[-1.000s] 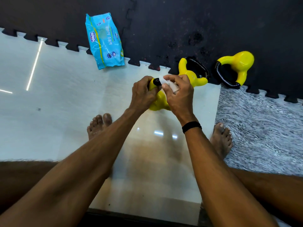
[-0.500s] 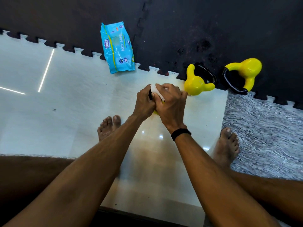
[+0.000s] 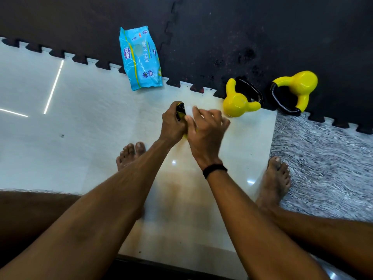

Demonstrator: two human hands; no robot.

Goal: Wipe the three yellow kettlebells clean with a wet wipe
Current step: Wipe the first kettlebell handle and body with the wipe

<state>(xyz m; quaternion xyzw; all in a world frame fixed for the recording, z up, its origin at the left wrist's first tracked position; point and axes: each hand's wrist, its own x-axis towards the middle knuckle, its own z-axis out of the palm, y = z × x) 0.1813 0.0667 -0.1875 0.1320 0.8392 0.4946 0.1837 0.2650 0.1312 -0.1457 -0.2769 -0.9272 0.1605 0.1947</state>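
Blue packet (image 3: 140,58) reads "Wet Wipes".

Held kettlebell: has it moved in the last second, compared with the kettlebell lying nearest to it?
Yes. The held kettlebell has shifted left, away from the nearest floor kettlebell; bare tile now shows between them.

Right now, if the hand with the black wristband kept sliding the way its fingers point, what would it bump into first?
Probably nothing soon. The right hand, holding a white wet wipe, points up and slightly left across bare pale floor tile towards the black foam mat's edge, right of the blue wet-wipe packet. Blur makes this uncertain.
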